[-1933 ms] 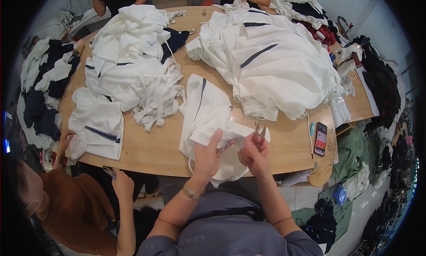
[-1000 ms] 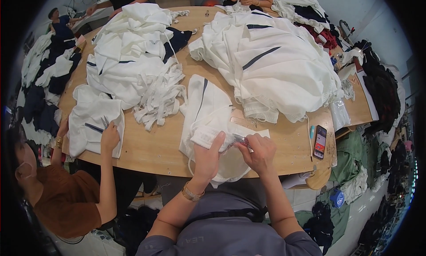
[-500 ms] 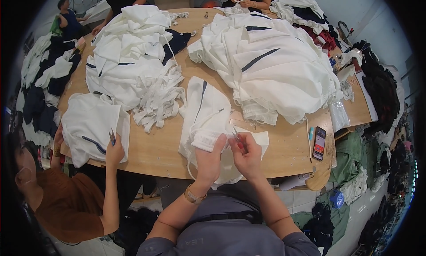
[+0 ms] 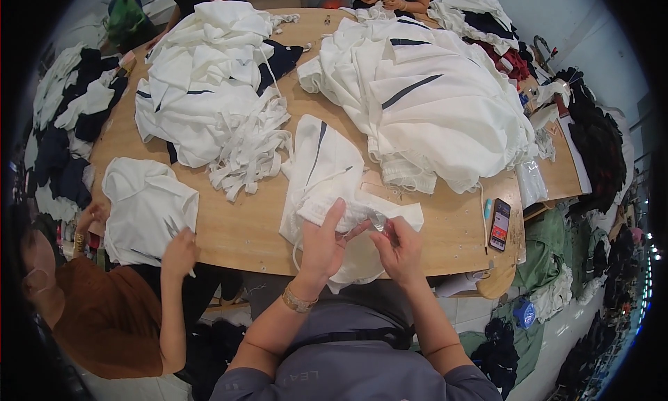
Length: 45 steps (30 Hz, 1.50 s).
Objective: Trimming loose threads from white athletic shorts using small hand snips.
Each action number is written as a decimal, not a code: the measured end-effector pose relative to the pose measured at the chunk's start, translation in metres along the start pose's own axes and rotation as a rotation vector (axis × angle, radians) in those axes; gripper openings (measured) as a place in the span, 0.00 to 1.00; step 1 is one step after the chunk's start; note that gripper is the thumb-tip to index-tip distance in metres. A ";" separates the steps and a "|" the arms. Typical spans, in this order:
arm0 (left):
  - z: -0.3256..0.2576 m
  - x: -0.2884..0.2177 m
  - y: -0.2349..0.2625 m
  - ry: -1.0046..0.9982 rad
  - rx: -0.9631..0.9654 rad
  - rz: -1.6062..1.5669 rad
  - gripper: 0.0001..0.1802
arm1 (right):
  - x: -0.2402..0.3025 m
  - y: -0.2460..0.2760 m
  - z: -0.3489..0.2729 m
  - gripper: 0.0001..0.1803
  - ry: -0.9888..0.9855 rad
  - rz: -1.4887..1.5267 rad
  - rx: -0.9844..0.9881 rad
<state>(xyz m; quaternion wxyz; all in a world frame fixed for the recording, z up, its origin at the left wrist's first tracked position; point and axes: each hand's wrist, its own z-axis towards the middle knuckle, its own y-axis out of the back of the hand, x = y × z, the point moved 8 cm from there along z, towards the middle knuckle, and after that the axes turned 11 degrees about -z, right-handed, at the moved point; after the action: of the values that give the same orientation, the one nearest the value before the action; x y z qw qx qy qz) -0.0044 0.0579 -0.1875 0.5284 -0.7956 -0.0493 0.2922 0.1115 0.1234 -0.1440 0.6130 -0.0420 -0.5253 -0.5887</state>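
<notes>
A white garment point(image 4: 327, 150) with a dark navy stripe and a gathered elastic band lies at the table edge in front of me. My left hand point(image 4: 324, 251) is closed on the gathered band, thumb on top. Just to its right, my right hand point(image 4: 401, 248) is closed round small metal thread snips point(image 4: 378, 221), whose blades point toward the band's right end. The fingertips of both hands are close together, and the exact spot at the blades is partly hidden. A white cord hangs from the garment's left side.
A white garment pile point(image 4: 431, 102) stands at the back right, another pile point(image 4: 202, 74) at the back left, with white strips point(image 4: 250, 143) before it. A phone point(image 4: 499, 223) lies at right. On my left, a co-worker's hand point(image 4: 179, 253) holds scissors over a white garment point(image 4: 142, 206).
My right hand has turned and moved slightly right and down, with the snips at the band's end. My left hand has shifted slightly left. The co-worker's scissors hand has moved lower, over their garment.
</notes>
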 end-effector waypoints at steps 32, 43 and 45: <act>0.003 0.001 -0.002 -0.050 0.054 0.064 0.18 | -0.019 0.002 0.004 0.17 -0.108 0.020 -0.022; 0.004 0.006 0.008 -0.055 0.008 0.015 0.16 | 0.023 -0.027 -0.009 0.09 0.030 0.142 0.151; 0.007 0.006 0.011 -0.049 0.010 -0.002 0.17 | 0.044 -0.021 -0.016 0.08 0.269 0.150 0.155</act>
<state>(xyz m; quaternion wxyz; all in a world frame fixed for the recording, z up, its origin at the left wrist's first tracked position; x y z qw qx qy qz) -0.0054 0.0613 -0.2011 0.5314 -0.7854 -0.0613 0.3115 0.0941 0.0764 -0.1332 0.7212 0.0457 -0.4778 -0.4994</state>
